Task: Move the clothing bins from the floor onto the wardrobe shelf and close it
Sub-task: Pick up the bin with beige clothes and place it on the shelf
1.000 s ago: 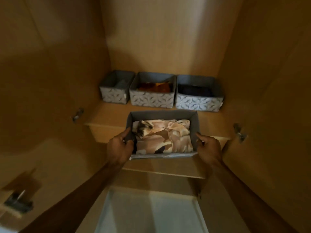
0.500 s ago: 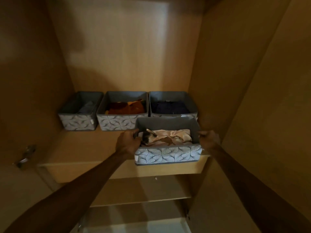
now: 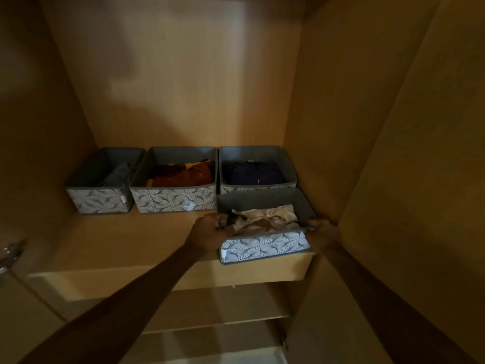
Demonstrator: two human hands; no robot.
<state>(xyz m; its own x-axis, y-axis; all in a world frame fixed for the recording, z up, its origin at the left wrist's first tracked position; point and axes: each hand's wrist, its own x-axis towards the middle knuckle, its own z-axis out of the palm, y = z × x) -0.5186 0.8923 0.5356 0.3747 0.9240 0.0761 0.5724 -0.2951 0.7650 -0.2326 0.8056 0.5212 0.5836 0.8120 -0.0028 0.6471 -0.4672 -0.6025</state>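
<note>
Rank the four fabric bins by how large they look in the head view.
1. Front bin with pale clothes, nearest the camera.
2. Orange-clothes bin and dark-clothes bin look alike.
3. Left bin, apparently narrowest.

The wardrobe shelf and the wardrobe walls look like smooth, pale wood with a dull, matt face. The front bin and the three back bins look like soft cloth, grey and plain inside, with a white leaf print on the outside. The folded clothes in the front bin are crumpled soft cloth, and the door hinge is shiny metal.
</note>
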